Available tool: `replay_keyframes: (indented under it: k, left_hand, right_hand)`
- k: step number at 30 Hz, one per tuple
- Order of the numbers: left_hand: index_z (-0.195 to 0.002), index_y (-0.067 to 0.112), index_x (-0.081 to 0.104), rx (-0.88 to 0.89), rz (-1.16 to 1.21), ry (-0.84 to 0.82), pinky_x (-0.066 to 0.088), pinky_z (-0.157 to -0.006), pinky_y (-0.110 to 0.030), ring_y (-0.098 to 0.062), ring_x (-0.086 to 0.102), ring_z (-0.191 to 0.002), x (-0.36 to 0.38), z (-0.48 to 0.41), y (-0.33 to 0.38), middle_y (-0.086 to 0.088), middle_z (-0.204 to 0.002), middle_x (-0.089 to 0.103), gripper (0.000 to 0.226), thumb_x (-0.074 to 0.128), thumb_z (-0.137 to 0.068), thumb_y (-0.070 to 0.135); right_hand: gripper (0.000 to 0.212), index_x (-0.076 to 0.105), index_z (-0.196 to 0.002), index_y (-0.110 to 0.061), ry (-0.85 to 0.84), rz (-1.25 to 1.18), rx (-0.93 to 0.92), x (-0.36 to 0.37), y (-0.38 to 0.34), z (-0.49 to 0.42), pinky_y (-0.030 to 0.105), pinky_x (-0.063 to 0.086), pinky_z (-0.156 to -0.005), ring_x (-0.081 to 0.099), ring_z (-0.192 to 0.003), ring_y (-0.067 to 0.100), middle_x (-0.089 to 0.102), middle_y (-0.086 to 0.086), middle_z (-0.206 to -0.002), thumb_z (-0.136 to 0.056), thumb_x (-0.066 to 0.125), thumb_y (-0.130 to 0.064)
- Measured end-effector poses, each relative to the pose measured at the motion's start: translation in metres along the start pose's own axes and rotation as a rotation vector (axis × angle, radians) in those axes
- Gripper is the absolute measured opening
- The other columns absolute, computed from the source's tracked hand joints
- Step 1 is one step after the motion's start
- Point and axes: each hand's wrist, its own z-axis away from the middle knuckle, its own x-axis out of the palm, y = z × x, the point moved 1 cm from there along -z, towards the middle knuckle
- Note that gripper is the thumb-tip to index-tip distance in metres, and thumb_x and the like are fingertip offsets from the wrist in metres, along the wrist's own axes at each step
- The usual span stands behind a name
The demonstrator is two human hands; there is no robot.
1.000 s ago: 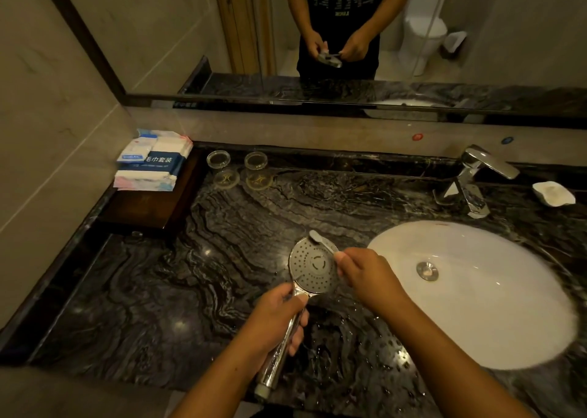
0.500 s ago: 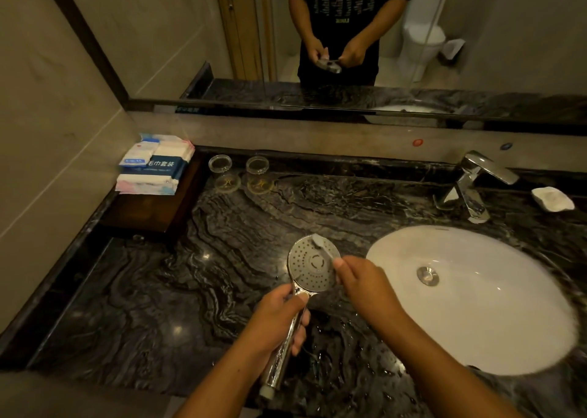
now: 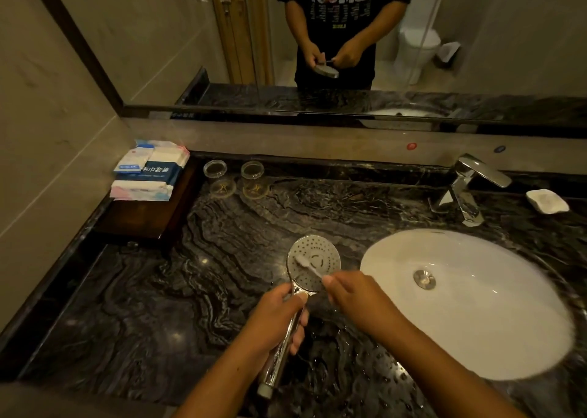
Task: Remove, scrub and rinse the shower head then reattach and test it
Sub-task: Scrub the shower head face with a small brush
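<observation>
A chrome hand-held shower head [image 3: 317, 252] is held face up over the dark marble counter, detached from any hose. My left hand [image 3: 279, 319] grips its shiny handle just below the round spray face. My right hand [image 3: 352, 293] pinches a white toothbrush [image 3: 306, 266], whose bristle end lies on the left part of the spray face. Water drops dot the counter beneath both hands.
A white oval sink [image 3: 508, 322] lies to the right, with a chrome tap [image 3: 470, 185] and a white soap dish [image 3: 546, 200] behind it. Two upturned glasses [image 3: 235, 179] and a stack of packets [image 3: 149, 171] on a wooden tray stand at the back left. A mirror fills the wall.
The brush head has moved from the upper right edge of the spray face down and left across it. The shower head stays in my left hand.
</observation>
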Motion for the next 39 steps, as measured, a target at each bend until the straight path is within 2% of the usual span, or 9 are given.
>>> replay_keyframes:
  k: [2, 5, 7, 13, 19, 26, 32, 36, 39]
  left_hand:
    - [-0.106, 0.0, 0.053, -0.007, -0.008, 0.006, 0.038, -0.037, -0.021, -0.017, 0.046, -0.036, -0.001, 0.002, -0.002, -0.011, -0.067, 0.057, 0.018, 0.047, -0.1, 0.017]
    - [-0.104, 0.002, 0.052, -0.023, -0.013, -0.006, 0.037, -0.037, -0.021, -0.017, 0.045, -0.037, 0.0, 0.005, -0.004, -0.011, -0.068, 0.056, 0.017, 0.048, -0.099, 0.017]
    - [-0.103, 0.004, 0.053, -0.027, -0.012, -0.016, 0.037, -0.037, -0.021, -0.017, 0.045, -0.037, 0.0, 0.005, -0.004, -0.011, -0.067, 0.057, 0.015, 0.048, -0.099, 0.017]
    - [-0.104, 0.002, 0.053, -0.036, -0.005, -0.005, 0.037, -0.035, -0.02, -0.016, 0.045, -0.036, -0.004, 0.006, -0.006, -0.01, -0.065, 0.056, 0.016, 0.046, -0.101, 0.016]
    - [-0.108, -0.004, 0.05, -0.02, -0.011, -0.023, 0.037, -0.035, -0.019, -0.018, 0.044, -0.035, -0.001, 0.006, -0.003, -0.012, -0.066, 0.056, 0.02, 0.046, -0.1, 0.013]
    - [-0.099, 0.001, 0.054, -0.023, 0.03, 0.009, 0.035, -0.033, -0.019, -0.019, 0.043, -0.032, -0.009, 0.001, 0.003, -0.012, -0.061, 0.056, 0.014, 0.045, -0.1, 0.012]
    - [-0.097, 0.002, 0.049, 0.011, 0.031, -0.003, 0.035, -0.033, -0.017, -0.016, 0.041, -0.031, -0.012, -0.001, 0.015, -0.009, -0.061, 0.054, 0.012, 0.044, -0.101, 0.012]
    - [-0.098, 0.002, 0.05, 0.014, 0.034, -0.006, 0.035, -0.034, -0.019, -0.016, 0.042, -0.034, -0.021, 0.005, 0.018, -0.008, -0.062, 0.056, 0.013, 0.045, -0.101, 0.014]
    - [-0.098, 0.002, 0.051, 0.012, 0.019, -0.031, 0.035, -0.034, -0.019, -0.017, 0.042, -0.035, -0.027, 0.009, 0.016, -0.009, -0.064, 0.056, 0.013, 0.045, -0.1, 0.013]
  right_hand:
    - [0.041, 0.063, -0.068, -0.017, -0.042, 0.013, -0.001, -0.009, 0.002, -0.005, 0.025, 0.041, -0.061, 0.053, -0.058, 0.005, 0.06, -0.005, -0.061, -0.102, 0.048, -0.035]
    - [0.044, 0.058, -0.061, -0.022, 0.146, -0.022, 0.058, -0.028, 0.011, -0.018, 0.021, 0.041, -0.056, 0.053, -0.054, 0.004, 0.058, -0.007, -0.056, -0.103, 0.047, -0.033]
    - [0.045, 0.056, -0.061, -0.021, 0.22, -0.066, 0.07, -0.025, 0.015, -0.018, 0.029, 0.041, -0.06, 0.053, -0.055, 0.008, 0.057, -0.006, -0.056, -0.102, 0.046, -0.033]
    - [0.041, 0.061, -0.067, -0.022, -0.112, 0.045, -0.047, 0.018, 0.012, 0.007, 0.024, 0.044, -0.063, 0.055, -0.059, 0.004, 0.061, -0.004, -0.063, -0.102, 0.047, -0.038]
    - [0.043, 0.055, -0.063, -0.022, 0.228, -0.044, 0.035, -0.013, 0.014, -0.015, 0.028, 0.041, -0.059, 0.055, -0.059, 0.009, 0.059, -0.005, -0.061, -0.103, 0.045, -0.035]
    - [0.041, 0.065, -0.074, -0.014, -0.113, -0.061, -0.024, 0.008, 0.011, -0.002, 0.028, 0.045, -0.066, 0.056, -0.062, 0.003, 0.062, -0.004, -0.065, -0.102, 0.047, -0.038]
    - [0.043, 0.059, -0.064, -0.021, 0.271, -0.156, -0.037, -0.004, 0.008, -0.019, 0.033, 0.045, -0.065, 0.054, -0.058, 0.006, 0.058, -0.004, -0.059, -0.103, 0.045, -0.03]
    - [0.039, 0.062, -0.068, -0.021, -0.013, -0.111, -0.116, 0.003, 0.002, -0.012, 0.017, 0.039, -0.058, 0.051, -0.052, -0.004, 0.058, -0.015, -0.053, -0.103, 0.048, -0.029]
    - [0.041, 0.062, -0.065, -0.022, 0.096, -0.124, -0.072, -0.013, 0.005, -0.015, 0.023, 0.043, -0.062, 0.053, -0.054, -0.002, 0.06, -0.011, -0.056, -0.103, 0.048, -0.031]
